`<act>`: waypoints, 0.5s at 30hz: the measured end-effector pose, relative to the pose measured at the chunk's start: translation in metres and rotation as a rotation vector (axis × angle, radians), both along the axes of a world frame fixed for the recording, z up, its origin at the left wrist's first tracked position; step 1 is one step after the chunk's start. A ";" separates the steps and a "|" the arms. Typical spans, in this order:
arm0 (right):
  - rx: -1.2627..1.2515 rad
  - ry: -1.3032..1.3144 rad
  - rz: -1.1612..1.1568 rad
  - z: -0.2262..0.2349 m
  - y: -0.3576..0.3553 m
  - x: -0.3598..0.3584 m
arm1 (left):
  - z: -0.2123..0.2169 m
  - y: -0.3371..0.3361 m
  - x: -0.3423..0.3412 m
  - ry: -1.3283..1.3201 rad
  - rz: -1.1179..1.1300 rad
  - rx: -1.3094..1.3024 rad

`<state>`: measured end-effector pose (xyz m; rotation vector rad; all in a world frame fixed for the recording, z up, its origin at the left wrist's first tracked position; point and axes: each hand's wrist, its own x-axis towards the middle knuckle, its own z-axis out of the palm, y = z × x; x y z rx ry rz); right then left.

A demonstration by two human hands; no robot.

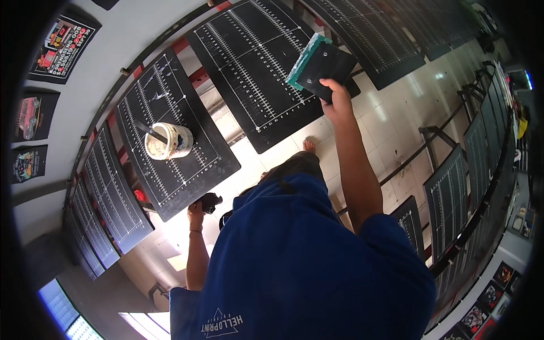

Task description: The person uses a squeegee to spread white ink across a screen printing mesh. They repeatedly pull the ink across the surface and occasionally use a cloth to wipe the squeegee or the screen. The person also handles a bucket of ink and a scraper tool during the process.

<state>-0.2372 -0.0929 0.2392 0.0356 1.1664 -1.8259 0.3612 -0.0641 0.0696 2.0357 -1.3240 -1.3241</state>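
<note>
Curled around a small dark object (208,202), the left hand (196,215) hangs just off the near edge of the left board; the right hand (338,99) pinches a flat black squeegee (327,67), thumb on its visible face. What the left hand holds is too dark to identify, and its fingers partly merge with it. The right hand's other fingers are mostly hidden behind the squeegee.

At far left, wall pictures (68,48) curve along the dark lens rim, which cuts off the room on every side. Next come narrow, slanted black boards (113,192) with white ruled marks. On the wider left board (195,170), near its middle, stands a smeared white bucket (180,141). From it a dark handle (150,130) leans toward the board's left edge; its lower end is lost inside. Pale smears mark the board near its far edge.

Right of that, a larger centre board (249,73) is cut off at the top. The squeegee shows in front of this board's right edge, tilted, its long axis running from lower left to upper right. Its green edge (307,59), coated with whitish paste, faces up and left, away from the wrist. Below, a blue shirt (300,243) hides much of the floor. Farther right, more boards (447,198) fade into blur and shadow.
</note>
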 end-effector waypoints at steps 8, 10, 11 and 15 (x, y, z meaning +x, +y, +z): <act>-0.021 0.282 0.304 0.013 -0.066 -0.018 | 0.009 0.074 -0.080 0.042 0.248 0.023; 0.008 0.615 0.453 0.021 -0.084 -0.037 | 0.002 0.096 -0.109 0.055 0.381 0.015; -0.002 0.852 0.548 0.023 -0.095 -0.047 | -0.002 0.108 -0.126 0.046 0.442 0.006; -0.036 1.594 0.902 0.053 -0.133 -0.053 | -0.018 0.144 -0.194 0.045 0.618 -0.074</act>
